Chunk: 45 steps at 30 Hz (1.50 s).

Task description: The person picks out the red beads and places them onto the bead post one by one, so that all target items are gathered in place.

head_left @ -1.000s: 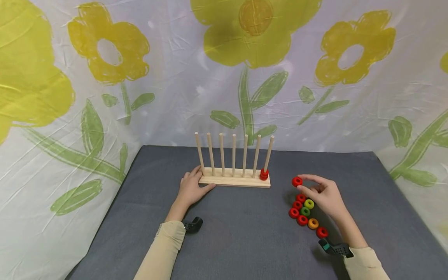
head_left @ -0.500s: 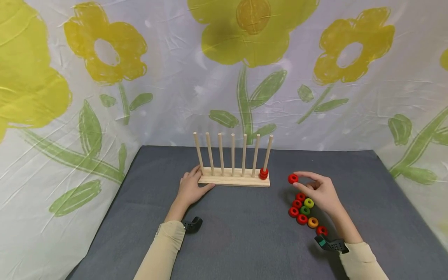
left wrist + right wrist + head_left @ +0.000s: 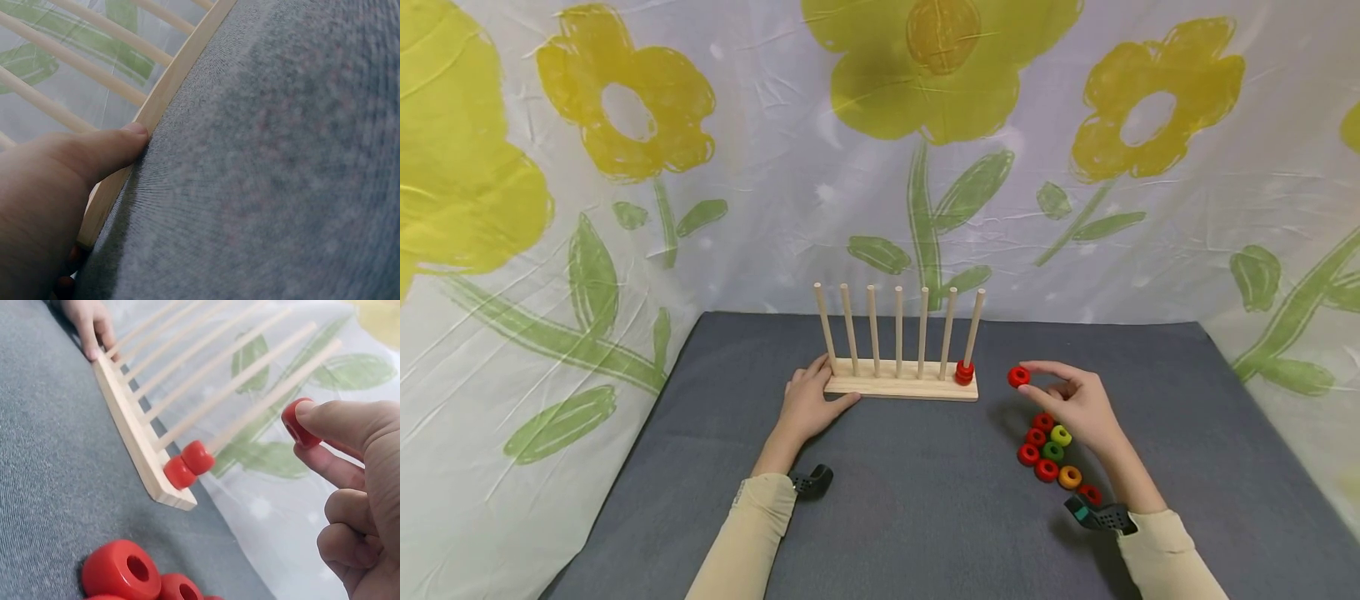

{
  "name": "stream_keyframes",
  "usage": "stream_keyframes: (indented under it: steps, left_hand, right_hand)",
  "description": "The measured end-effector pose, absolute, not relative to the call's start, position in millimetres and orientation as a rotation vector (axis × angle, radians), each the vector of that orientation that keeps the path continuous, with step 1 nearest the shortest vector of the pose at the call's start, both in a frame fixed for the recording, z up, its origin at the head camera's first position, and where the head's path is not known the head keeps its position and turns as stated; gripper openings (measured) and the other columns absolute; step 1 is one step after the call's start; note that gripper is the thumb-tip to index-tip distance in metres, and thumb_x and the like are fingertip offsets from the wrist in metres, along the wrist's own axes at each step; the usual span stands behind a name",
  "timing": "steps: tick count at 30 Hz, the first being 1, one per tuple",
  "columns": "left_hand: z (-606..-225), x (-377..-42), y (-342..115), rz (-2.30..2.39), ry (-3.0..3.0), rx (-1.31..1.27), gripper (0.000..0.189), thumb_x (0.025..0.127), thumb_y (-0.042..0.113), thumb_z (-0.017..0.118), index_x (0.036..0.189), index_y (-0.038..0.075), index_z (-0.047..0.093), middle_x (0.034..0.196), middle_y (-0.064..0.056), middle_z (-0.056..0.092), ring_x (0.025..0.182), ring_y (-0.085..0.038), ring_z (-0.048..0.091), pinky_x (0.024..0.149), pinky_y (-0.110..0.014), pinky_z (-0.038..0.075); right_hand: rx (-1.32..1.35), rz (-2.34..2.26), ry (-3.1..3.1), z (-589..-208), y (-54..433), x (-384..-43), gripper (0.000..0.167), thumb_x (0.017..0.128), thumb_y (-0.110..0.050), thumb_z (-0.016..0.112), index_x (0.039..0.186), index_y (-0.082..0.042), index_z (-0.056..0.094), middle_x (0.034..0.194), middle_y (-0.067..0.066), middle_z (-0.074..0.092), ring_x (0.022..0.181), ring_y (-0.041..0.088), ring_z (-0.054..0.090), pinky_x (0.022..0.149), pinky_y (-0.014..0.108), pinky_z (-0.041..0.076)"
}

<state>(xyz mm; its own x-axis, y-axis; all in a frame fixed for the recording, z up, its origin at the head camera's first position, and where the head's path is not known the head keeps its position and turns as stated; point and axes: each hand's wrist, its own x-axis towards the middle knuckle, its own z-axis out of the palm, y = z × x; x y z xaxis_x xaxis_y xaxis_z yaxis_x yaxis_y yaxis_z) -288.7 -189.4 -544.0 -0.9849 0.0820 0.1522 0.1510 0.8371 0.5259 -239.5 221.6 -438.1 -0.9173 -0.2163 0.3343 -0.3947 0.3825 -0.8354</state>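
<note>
My right hand (image 3: pixel 1081 407) pinches a red bead (image 3: pixel 1018 377) between thumb and forefinger, raised above the table; in the right wrist view its hole shows and the other fingers are curled. To its left stands a wooden peg rack (image 3: pixel 898 387) with several upright pegs in a row. Two red beads (image 3: pixel 189 464) are stacked at the foot of the rightmost peg. My left hand (image 3: pixel 808 404) grips the rack's left end, the thumb (image 3: pixel 122 149) against the front edge and the fingers partly hidden round the end.
Below the right hand lies a cluster of red beads (image 3: pixel 1028 454) with a yellow-green bead (image 3: pixel 1061 435), a green bead (image 3: pixel 1053 452) and an orange bead (image 3: pixel 1070 477). A flower-printed cloth (image 3: pixel 775 208) hangs behind the dark grey table (image 3: pixel 895 492).
My right hand has moved left and slightly away from me with the red bead, closer to the rack. The left hand keeps its hold on the rack's end.
</note>
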Motion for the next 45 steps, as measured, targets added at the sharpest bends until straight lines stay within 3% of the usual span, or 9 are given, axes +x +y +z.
stream_keyframes:
  steps: [9, 28, 32, 36, 45]
  left_hand:
    - [-545, -289, -190, -0.835, -2.896, -0.186, 0.08, 0.09, 0.054, 0.073, 0.149, 0.005, 0.052, 0.161, -0.015, 0.034, 0.13, -0.04, 0.041, 0.101, -0.057, 0.031]
    - [-543, -288, -190, -0.842, -2.882, -0.2, 0.08, 0.09, 0.053, 0.074, 0.149, 0.003, 0.052, 0.16, -0.017, 0.035, 0.129, -0.04, 0.042, 0.1, -0.055, 0.033]
    - [-544, -288, -190, -0.839, -2.884, -0.203, 0.081, 0.09, 0.053, 0.074, 0.15, 0.003, 0.051, 0.16, -0.017, 0.035, 0.129, -0.04, 0.042, 0.1, -0.055, 0.033]
    - [-544, -288, -190, -0.837, -2.886, -0.201, 0.082, 0.09, 0.054, 0.073, 0.15, 0.003, 0.05, 0.16, -0.017, 0.035, 0.129, -0.04, 0.042, 0.1, -0.055, 0.033]
    - [-542, -288, -190, -0.845, -2.886, -0.198, 0.082, 0.09, 0.054, 0.074, 0.15, 0.003, 0.051, 0.16, -0.017, 0.035, 0.129, -0.04, 0.041, 0.099, -0.055, 0.033]
  right_hand:
    - [0.56, 1.568, -2.46, -435, 215, -241, 0.03, 0.091, 0.0, 0.076, 0.12, 0.001, 0.072, 0.048, -0.006, 0.031, 0.042, 0.006, 0.023, 0.037, 0.033, 0.024]
    - [0.542, 1.529, -2.441, -435, 205, -246, 0.029, 0.09, -0.001, 0.077, 0.119, -0.001, 0.073, 0.049, -0.004, 0.031, 0.041, 0.0, 0.022, 0.037, 0.031, 0.023]
    - [0.522, 1.518, -2.44, -449, 208, -257, 0.03, 0.091, -0.005, 0.078, 0.121, -0.006, 0.074, 0.049, -0.003, 0.031, 0.04, 0.0, 0.022, 0.037, 0.03, 0.023]
    - [0.521, 1.513, -2.42, -463, 213, -268, 0.032, 0.091, -0.011, 0.08, 0.122, -0.012, 0.075, 0.05, -0.004, 0.031, 0.04, 0.003, 0.022, 0.037, 0.031, 0.022]
    - [0.547, 1.515, -2.379, -464, 208, -271, 0.03, 0.091, -0.014, 0.08, 0.121, -0.013, 0.075, 0.05, -0.003, 0.033, 0.041, 0.014, 0.022, 0.037, 0.031, 0.022]
